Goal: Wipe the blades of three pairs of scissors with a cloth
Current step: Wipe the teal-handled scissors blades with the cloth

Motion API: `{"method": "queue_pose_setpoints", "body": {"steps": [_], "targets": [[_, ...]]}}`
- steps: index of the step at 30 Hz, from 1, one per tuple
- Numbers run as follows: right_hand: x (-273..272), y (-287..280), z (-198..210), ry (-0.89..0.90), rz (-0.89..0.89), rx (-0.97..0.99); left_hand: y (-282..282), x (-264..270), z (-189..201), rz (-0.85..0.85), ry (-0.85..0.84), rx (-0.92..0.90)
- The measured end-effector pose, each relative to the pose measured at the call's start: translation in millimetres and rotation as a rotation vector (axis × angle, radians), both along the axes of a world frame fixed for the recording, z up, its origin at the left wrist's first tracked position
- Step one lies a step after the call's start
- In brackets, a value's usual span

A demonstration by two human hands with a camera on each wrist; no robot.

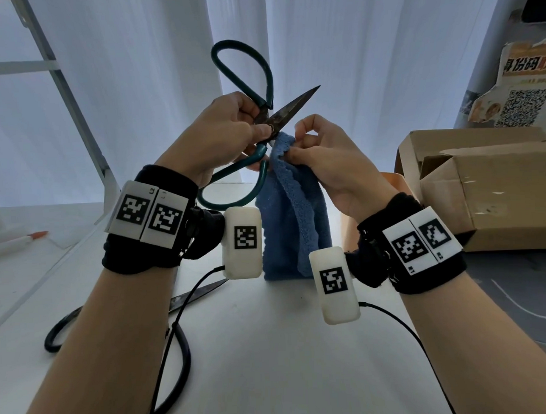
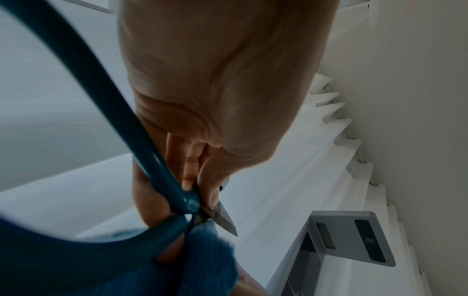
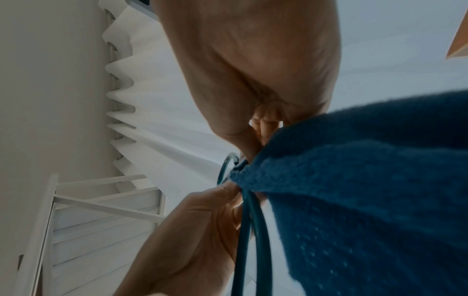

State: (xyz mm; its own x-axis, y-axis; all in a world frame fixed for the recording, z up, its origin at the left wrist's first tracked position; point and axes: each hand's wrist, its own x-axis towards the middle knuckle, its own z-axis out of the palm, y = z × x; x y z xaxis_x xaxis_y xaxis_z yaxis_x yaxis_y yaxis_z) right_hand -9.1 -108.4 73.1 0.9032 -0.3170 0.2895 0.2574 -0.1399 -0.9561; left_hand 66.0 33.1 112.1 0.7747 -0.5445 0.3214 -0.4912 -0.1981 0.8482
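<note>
Green-handled scissors (image 1: 263, 92) are held up in the air with blades spread; one dark blade (image 1: 296, 107) points up and right. My left hand (image 1: 229, 131) grips them at the pivot, seen close in the left wrist view as the scissors (image 2: 162, 188). My right hand (image 1: 313, 149) pinches a blue cloth (image 1: 293, 212) around the other blade, which the cloth hides. The cloth (image 3: 367, 190) hangs down to the table. A black-handled pair of scissors (image 1: 121, 320) lies on the white table (image 1: 270, 346) under my left forearm.
An open cardboard box (image 1: 481, 187) stands at the right. A white pen with an orange cap (image 1: 22, 240) lies at the far left. A white metal frame (image 1: 73, 99) rises at the back left before pale curtains. Black cables trail from my wrist devices.
</note>
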Motion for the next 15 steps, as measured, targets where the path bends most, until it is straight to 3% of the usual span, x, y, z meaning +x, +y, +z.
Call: {"method": "queue_pose_setpoints", "body": {"steps": [15], "targets": [[-1.7, -1.7, 0.8, 0.005, 0.029, -0.035, 0.0, 3.3, -0.9, 0.003, -0.014, 0.011]]}}
